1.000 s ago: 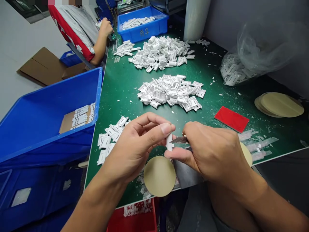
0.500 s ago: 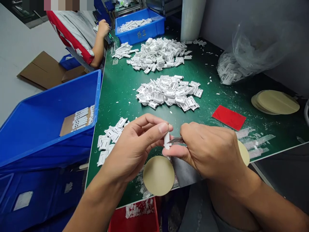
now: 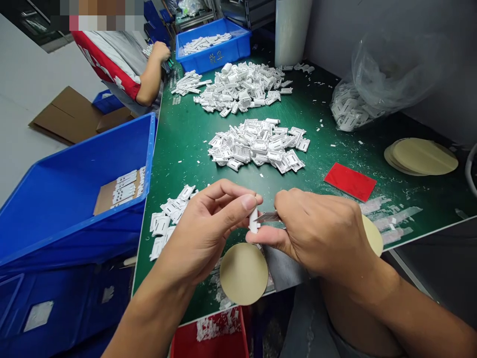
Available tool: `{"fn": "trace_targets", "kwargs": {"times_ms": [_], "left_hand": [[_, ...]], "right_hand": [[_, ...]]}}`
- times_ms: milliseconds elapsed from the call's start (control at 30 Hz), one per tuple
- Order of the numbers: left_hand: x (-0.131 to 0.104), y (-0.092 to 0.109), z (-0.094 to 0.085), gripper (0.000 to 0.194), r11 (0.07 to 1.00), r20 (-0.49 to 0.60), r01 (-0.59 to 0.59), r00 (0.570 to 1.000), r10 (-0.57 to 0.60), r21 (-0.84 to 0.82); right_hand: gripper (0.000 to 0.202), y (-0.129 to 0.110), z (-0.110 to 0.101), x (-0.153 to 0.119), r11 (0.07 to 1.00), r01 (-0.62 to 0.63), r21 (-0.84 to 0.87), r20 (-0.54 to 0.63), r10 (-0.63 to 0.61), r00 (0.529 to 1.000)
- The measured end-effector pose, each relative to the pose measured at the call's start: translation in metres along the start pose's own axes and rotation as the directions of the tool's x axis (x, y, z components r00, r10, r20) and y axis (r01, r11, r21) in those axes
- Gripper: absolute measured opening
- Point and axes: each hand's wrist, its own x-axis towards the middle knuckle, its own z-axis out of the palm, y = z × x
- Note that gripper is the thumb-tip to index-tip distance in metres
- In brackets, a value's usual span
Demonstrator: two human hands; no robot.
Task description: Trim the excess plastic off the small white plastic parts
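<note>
Between the thumb and fingers of my left hand [image 3: 212, 228] is a small white plastic part [image 3: 254, 221], held roughly upright. My right hand [image 3: 320, 231] grips a knife, whose grey blade [image 3: 267, 217] reaches the part's right side. The right thumb lies under the part's lower end. The knife's handle is hidden in my fist. Below the hands, a round tan disc [image 3: 244, 274] lies at the table's near edge. A group of similar white parts [image 3: 164, 221] lies just left of my left hand.
Two heaps of white parts [image 3: 257, 144] lie ahead on the green table [image 3: 179, 149]. A red rectangle [image 3: 350, 181], tan discs [image 3: 427, 156] and a clear bag [image 3: 357, 107] are rightward. A large blue bin [image 3: 74, 154] stands left. Beyond it a person [image 3: 115, 64] works.
The view has shifted slightly. Both hands keep their hold, with the blade still against the white part's side and almost no change in their pose.
</note>
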Motion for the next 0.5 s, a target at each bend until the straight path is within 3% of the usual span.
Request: {"fn": "trace_targets", "kwargs": {"times_ms": [500], "left_hand": [[0.0014,-0.0024,-0.0005,0.009,0.997,0.012,0.019,1.000,-0.018,-0.078]], "right_hand": [[0.056,0.0002,-0.0008,-0.0025,0.998,-0.005,0.060,-0.005,0.005,1.000]]}}
